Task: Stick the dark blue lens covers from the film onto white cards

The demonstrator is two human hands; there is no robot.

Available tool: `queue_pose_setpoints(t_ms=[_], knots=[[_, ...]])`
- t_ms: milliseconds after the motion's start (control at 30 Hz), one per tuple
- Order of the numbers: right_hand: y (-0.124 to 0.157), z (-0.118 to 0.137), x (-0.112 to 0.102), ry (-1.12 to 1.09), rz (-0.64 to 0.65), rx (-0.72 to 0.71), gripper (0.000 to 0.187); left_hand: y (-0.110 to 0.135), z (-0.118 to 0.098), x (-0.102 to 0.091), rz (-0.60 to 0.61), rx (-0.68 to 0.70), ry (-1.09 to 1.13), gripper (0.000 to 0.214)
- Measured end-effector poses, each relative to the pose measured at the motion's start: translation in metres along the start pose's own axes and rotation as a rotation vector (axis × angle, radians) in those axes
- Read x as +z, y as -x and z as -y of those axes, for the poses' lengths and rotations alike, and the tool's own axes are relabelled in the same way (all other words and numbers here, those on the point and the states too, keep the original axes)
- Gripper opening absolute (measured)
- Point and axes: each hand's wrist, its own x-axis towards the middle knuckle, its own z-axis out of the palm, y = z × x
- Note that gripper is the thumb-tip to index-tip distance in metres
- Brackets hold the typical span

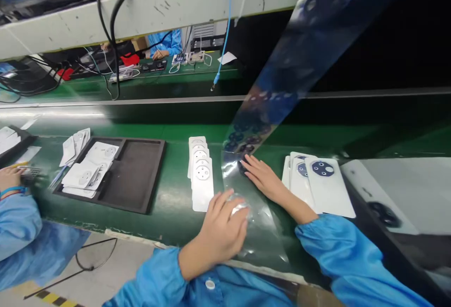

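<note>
A long clear film strip with rows of dark round stickers hangs down from the upper right and lies across the green bench. My right hand reaches over it, fingers stretched out and fingertips touching the film beside a dark sticker. Over the film's bare lower part is my left hand, its fingers bent but apart; shiny film shows between them. Left of the film, several white plates with socket-shaped faces overlap in a column. Beside my right forearm lie white plates with dark round stickers, fanned out.
A dark divided tray holds white plates in its left part. More plates lie behind it. A co-worker's hand is at far left. A dark tray with white pieces stands right. A blue cable hangs from the shelf.
</note>
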Motion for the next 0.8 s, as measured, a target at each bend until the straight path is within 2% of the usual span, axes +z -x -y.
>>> queue_pose_setpoints(t_ms=[100, 233, 300, 400, 467, 533, 667, 733, 800], knots=[[0.004, 0.001, 0.005, 0.081, 0.005, 0.049, 0.050, -0.029, 0.008, 0.021, 0.099, -0.065, -0.218, 0.040], [0.004, 0.006, 0.002, 0.177, -0.083, 0.031, 0.045, -0.063, 0.035, 0.047, 0.235, -0.145, -0.402, 0.048], [0.003, 0.007, 0.001, 0.170, -0.116, 0.008, 0.038, -0.070, 0.048, 0.055, 0.257, -0.126, -0.398, 0.050], [0.004, 0.009, -0.001, 0.072, -0.140, -0.036, 0.032, -0.067, 0.059, 0.063, 0.262, -0.140, -0.368, 0.051], [0.006, 0.016, -0.011, -0.019, -0.136, -0.057, 0.031, -0.062, 0.062, 0.066, 0.247, -0.165, -0.297, 0.049], [0.010, 0.029, -0.027, -0.160, -0.161, -0.007, 0.026, -0.059, 0.062, 0.068, 0.213, -0.205, -0.175, 0.048], [0.008, 0.070, -0.053, -0.697, -0.327, 0.336, 0.034, -0.064, 0.060, 0.064, 0.078, -0.322, 0.191, 0.050], [0.001, 0.088, -0.052, -0.990, -0.324, 0.480, 0.044, -0.067, 0.058, 0.058, 0.008, -0.375, 0.417, 0.049], [-0.007, 0.098, -0.043, -1.152, -0.251, 0.558, 0.050, -0.069, 0.055, 0.051, -0.038, -0.420, 0.641, 0.040]])
